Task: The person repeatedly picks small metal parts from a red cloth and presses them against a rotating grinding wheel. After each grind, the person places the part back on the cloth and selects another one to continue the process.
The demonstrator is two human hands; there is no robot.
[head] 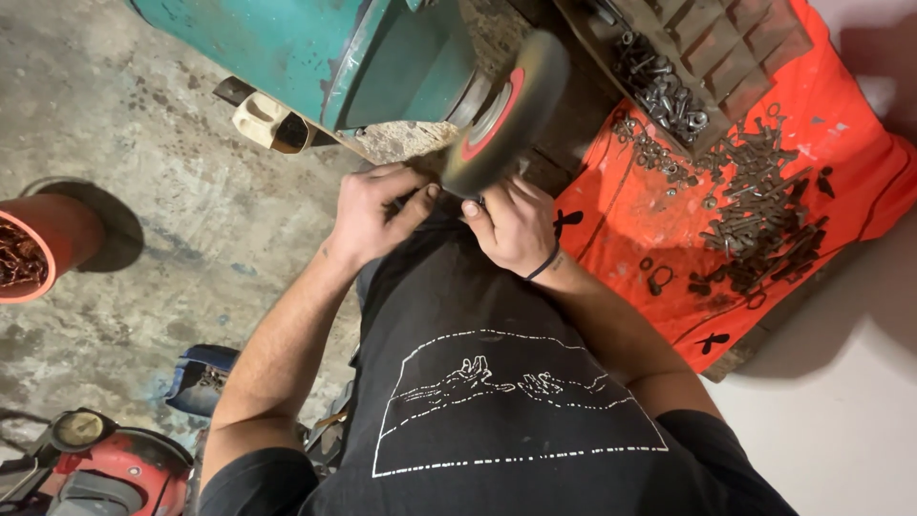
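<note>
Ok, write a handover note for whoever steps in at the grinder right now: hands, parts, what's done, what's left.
Left hand and right hand: both pinched together at the lower edge of the grinding wheel; whatever small part they hold is hidden.
Parts: rusty bolts heaped on the orange cloth, nuts on the tray above.
Orange bucket on the floor to the left holds rusty pieces.
Done or left: cannot tell; no visibly cleaned pile.
</note>
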